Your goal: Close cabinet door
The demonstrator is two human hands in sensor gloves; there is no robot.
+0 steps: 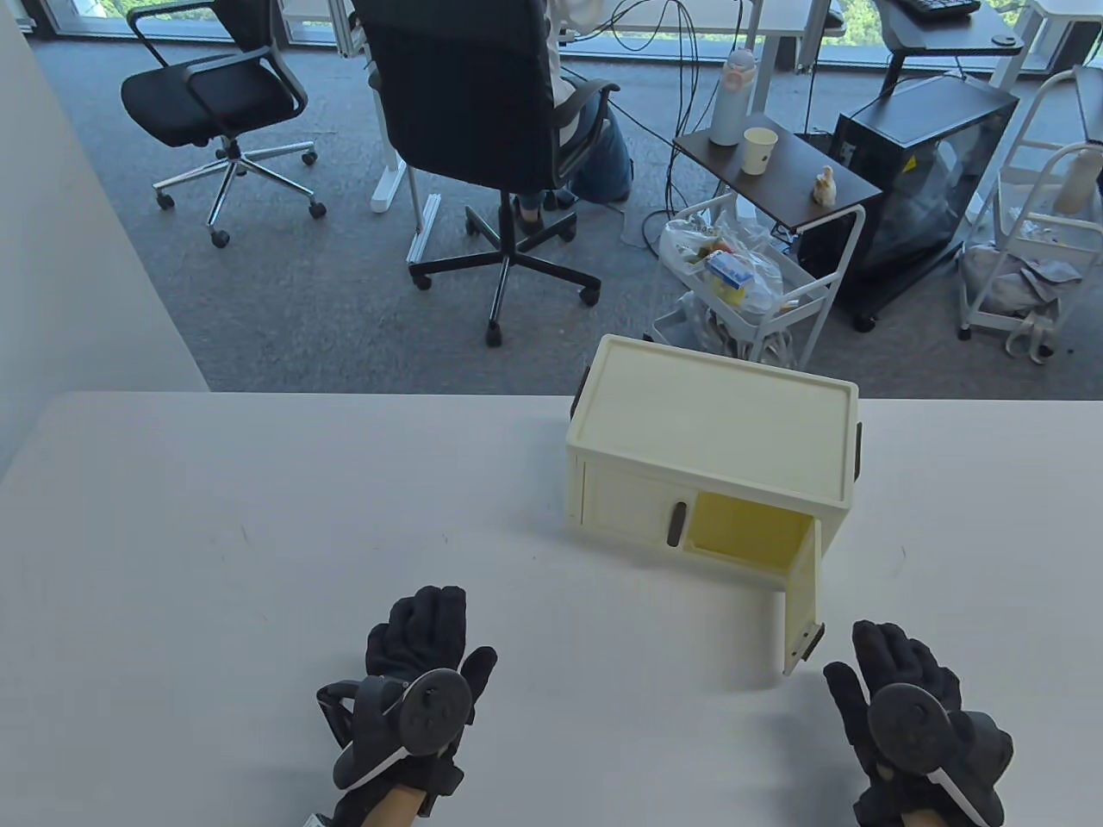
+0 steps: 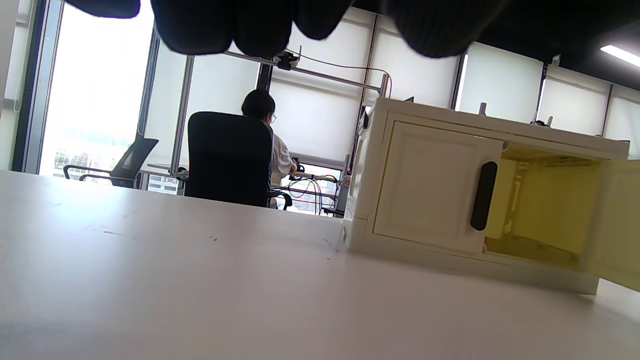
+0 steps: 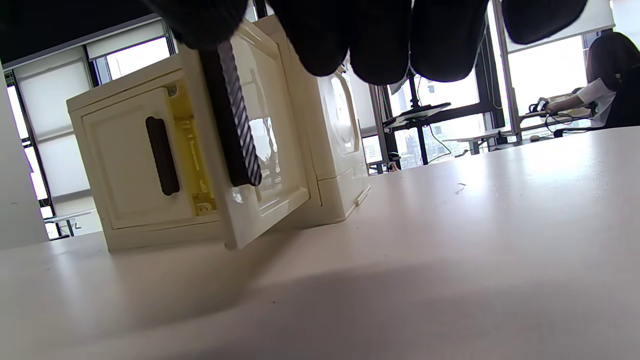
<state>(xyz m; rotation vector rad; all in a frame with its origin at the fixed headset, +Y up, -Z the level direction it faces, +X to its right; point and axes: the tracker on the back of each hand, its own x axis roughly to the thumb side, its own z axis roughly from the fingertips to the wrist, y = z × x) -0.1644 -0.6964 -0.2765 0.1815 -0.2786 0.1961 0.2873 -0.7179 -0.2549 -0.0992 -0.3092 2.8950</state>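
— Black-gloved fingers (image 1: 896, 659) of the right hand (image 1: 918, 732) lie spread and flat at lower right, gripping nothing, just beside the open door's (image 1: 801, 594) free edge. And the left?

— Left hand (image 1: 418, 680) lies at bottom centre, fingers together, empty, well apart from the cream cabinet (image 1: 715, 448) right of centre on the white table (image 1: 258, 560)

— Progress?

— I'd say none: right door stands swung out, yellow interior (image 1: 745, 530) showing; left door (image 1: 625, 504) is shut. Pushing remains

Right hand (image 1: 922, 732): wrist cut off at bottom edge of table view. Left wrist view: open door (image 2: 617, 225) cut by right edge. Right wrist view: fingers (image 3: 380, 35) hide cabinet (image 3: 150, 145) top; door handle (image 3: 237, 120) upper end hidden too.
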